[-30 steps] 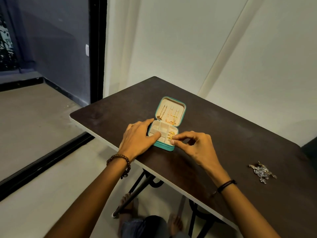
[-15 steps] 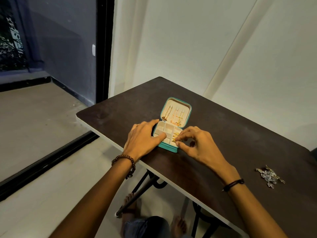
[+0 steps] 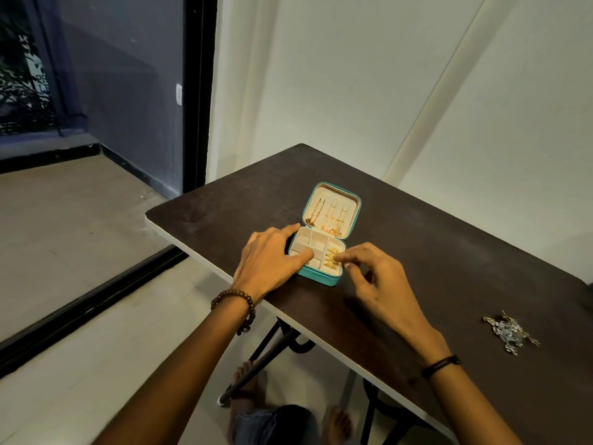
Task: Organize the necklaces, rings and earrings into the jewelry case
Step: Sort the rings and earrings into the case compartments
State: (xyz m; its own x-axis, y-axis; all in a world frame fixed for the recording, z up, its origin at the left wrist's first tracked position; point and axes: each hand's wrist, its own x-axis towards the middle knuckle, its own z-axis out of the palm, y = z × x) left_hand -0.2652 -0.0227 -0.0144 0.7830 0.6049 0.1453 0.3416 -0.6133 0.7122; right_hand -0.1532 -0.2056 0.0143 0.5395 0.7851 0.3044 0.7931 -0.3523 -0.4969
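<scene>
A small teal jewelry case (image 3: 324,278) lies open on the dark table (image 3: 433,252). Its cream lid (image 3: 333,195) holds gold necklaces (image 3: 330,221) hung in a row. Gold rings (image 3: 331,267) sit in the tray's right compartment. My left hand (image 3: 269,261) grips the case's left side, with the thumb resting in a front compartment. My right hand (image 3: 378,284) is at the case's right edge, thumb and forefinger pinched on a gold ring there. A pile of silver jewelry (image 3: 508,332) lies apart on the table, far right.
The table's near edge runs diagonally just under my wrists, and its left corner is close to the case. A white wall stands behind the table. A dark glass door with a black frame (image 3: 195,91) is to the left. Bare feet show under the table.
My right fingertips have crept a little further over the ring compartment, still pinched. My left hand has kept its hold on the case. The view has shifted slightly.
</scene>
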